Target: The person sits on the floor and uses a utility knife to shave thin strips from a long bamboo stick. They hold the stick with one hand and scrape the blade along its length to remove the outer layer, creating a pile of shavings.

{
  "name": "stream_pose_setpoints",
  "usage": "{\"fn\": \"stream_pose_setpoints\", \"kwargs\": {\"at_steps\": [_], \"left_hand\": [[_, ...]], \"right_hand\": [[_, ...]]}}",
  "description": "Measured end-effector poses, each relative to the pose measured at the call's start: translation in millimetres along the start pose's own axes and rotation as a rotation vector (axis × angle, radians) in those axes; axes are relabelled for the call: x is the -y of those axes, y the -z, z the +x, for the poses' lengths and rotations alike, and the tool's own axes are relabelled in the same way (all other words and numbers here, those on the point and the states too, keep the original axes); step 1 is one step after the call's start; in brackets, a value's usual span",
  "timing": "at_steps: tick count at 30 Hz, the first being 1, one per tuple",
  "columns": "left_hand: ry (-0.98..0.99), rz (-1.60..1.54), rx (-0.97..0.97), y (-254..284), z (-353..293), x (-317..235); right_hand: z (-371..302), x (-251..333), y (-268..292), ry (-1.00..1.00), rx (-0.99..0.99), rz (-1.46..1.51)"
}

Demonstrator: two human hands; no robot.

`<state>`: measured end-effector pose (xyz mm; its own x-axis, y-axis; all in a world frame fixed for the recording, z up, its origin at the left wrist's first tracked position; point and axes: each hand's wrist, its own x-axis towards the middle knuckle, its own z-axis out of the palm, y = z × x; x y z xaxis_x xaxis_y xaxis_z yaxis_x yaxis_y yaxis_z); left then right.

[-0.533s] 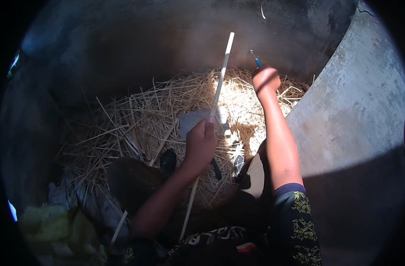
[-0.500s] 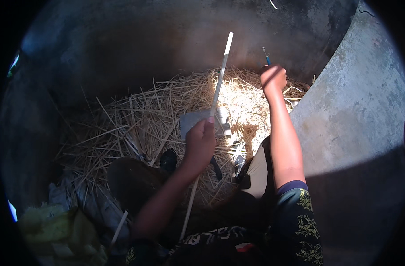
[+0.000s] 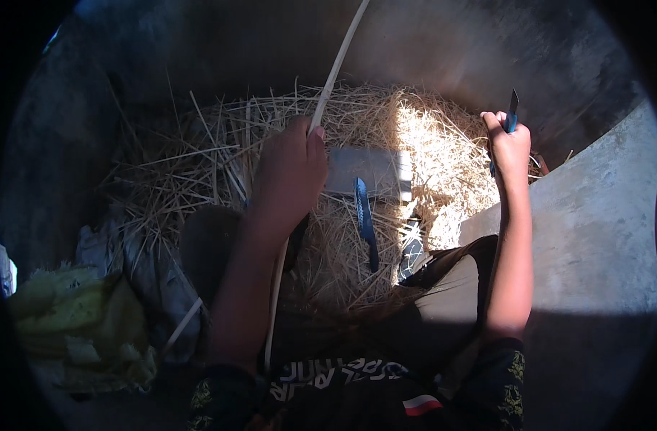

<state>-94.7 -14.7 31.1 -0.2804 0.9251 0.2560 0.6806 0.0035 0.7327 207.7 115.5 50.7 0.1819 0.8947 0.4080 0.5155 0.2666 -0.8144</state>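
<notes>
My left hand (image 3: 289, 169) is closed around a long, thin, pale strip, apparently split bamboo (image 3: 332, 79). The strip curves up past the top edge of the view, and its lower end runs down beside my left forearm. Out to the right, my right hand (image 3: 512, 144) grips a small blue-handled knife (image 3: 512, 121), its dark blade pointing up. A second knife (image 3: 364, 223), with a patterned blue blade and dark handle, lies on the straw between my arms. Behind it a flat grey block (image 3: 364, 172) rests on the straw.
Pale straw-like shavings (image 3: 199, 169) cover the ground ahead. A curved concrete wall (image 3: 221, 57) rises at the back, with a grey concrete surface (image 3: 594, 237) at right. A torn yellow sack (image 3: 77, 316) lies at lower left. My bent legs (image 3: 451, 287) flank the shavings.
My right hand has moved right, and its knife now shows a dark blade. My left hand has risen and moved slightly left with the strip. The second knife is now uncovered.
</notes>
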Motion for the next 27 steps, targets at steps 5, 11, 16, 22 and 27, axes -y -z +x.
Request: {"fn": "stream_pose_setpoints", "kwargs": {"at_steps": [5, 11, 16, 22, 27], "left_hand": [[0.256, -0.574, -0.027, 36.3, -5.0, 3.4], [0.257, -0.63, -0.033, 49.4, -15.2, 25.3], [0.258, -0.735, 0.011, 52.4, -22.3, 17.1], [0.249, -0.861, 0.352, 12.2, -30.1, 0.9], [0.116, -0.662, 0.817, -17.6, 7.4, 8.7]], "right_hand": [[-12.3, 18.3, -0.3, 0.019, 0.071, 0.06], [-25.5, 35.9, -12.1, 0.034, 0.154, 0.058], [-35.2, 42.8, -25.1, 0.038, 0.272, 0.103], [-65.1, 66.6, -45.1, -0.322, 0.672, 0.503], [-65.5, 52.1, -55.3, -0.414, 0.625, 0.808]]}}
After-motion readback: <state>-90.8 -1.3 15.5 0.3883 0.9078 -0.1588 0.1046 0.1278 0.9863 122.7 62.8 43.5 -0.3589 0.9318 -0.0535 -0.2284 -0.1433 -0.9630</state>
